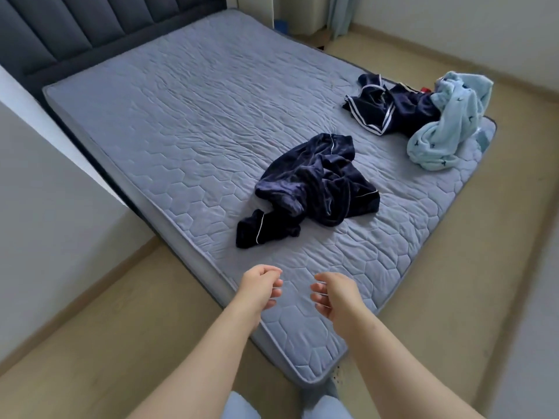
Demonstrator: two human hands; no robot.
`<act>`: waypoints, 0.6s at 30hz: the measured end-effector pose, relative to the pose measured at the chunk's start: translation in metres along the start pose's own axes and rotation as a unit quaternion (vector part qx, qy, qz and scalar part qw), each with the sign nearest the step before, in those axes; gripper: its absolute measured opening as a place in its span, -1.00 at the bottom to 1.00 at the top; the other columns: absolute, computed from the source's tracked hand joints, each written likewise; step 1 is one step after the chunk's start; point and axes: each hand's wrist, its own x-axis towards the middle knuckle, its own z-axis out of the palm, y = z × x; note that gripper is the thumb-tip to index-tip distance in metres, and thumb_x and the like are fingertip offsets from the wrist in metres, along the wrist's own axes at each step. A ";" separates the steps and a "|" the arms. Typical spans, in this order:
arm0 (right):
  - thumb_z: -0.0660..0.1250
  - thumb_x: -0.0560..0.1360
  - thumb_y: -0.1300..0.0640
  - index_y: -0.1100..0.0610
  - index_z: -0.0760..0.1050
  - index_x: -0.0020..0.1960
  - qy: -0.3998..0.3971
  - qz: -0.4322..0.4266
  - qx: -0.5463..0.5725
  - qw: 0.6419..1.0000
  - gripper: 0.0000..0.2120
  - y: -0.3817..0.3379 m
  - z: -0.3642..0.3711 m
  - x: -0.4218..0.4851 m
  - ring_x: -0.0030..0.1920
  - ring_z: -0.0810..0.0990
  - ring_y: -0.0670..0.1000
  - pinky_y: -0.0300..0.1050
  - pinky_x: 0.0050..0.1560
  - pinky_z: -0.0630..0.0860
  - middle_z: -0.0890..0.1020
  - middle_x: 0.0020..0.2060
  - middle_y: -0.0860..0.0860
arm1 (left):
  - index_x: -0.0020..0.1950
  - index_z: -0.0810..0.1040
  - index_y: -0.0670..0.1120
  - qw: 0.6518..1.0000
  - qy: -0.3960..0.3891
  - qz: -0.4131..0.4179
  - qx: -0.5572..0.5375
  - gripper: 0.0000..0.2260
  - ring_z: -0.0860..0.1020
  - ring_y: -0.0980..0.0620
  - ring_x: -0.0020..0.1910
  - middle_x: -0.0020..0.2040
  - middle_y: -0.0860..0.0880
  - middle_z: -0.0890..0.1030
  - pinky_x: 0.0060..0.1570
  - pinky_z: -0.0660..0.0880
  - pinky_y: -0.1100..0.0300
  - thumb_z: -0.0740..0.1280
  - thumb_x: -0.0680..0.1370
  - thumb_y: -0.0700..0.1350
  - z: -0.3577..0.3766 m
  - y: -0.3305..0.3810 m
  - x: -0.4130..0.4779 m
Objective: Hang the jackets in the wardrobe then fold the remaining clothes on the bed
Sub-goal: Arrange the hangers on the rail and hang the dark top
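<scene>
We are holding our left hand [259,285] and right hand [332,294] empty, fingers loosely curled, over the bed [181,116] corner. The crumpled navy garment [314,189] is lying straight ahead, about equally near both hands, stretching from near-left to far-right. Nothing is blocking the way; the striped navy piece [390,107] and pale blue fleece [447,122] are sitting farther right.

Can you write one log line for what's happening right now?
hands: left hand empty, right hand empty | bed: navy velvet garment crumpled | far corner: navy striped garment, light blue garment
</scene>
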 end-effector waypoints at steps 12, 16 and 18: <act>0.16 0.54 0.26 0.17 0.38 -0.09 0.013 -0.026 -0.103 0.994 -0.94 -0.105 -0.004 0.120 -0.44 0.33 -0.02 -0.23 -0.42 0.22 0.43 -0.38 0.04 | -0.15 0.48 -0.05 0.992 0.003 -0.123 -0.025 -0.90 0.44 0.12 -0.40 -0.28 0.01 0.49 -0.44 0.34 0.30 0.24 0.57 -0.14 0.041 0.072 0.153; 0.19 0.55 0.22 0.14 0.40 -0.12 0.037 -0.019 -0.101 0.994 -0.91 -0.141 0.011 0.168 -0.43 0.35 -0.02 -0.23 -0.39 0.25 0.45 -0.38 0.03 | -0.15 0.48 -0.07 0.985 0.003 -0.166 -0.050 -0.89 0.45 0.11 -0.38 -0.27 0.00 0.50 -0.43 0.34 0.28 0.25 0.57 -0.16 0.041 0.095 0.223; 0.20 0.55 0.22 0.13 0.40 -0.13 0.044 -0.008 -0.086 0.995 -0.92 -0.154 0.021 0.195 -0.44 0.33 -0.03 -0.23 -0.40 0.23 0.44 -0.39 0.03 | -0.15 0.48 -0.09 0.982 0.013 -0.177 -0.060 -0.90 0.46 0.10 -0.36 -0.25 0.00 0.51 -0.39 0.36 0.26 0.24 0.57 -0.16 0.043 0.103 0.256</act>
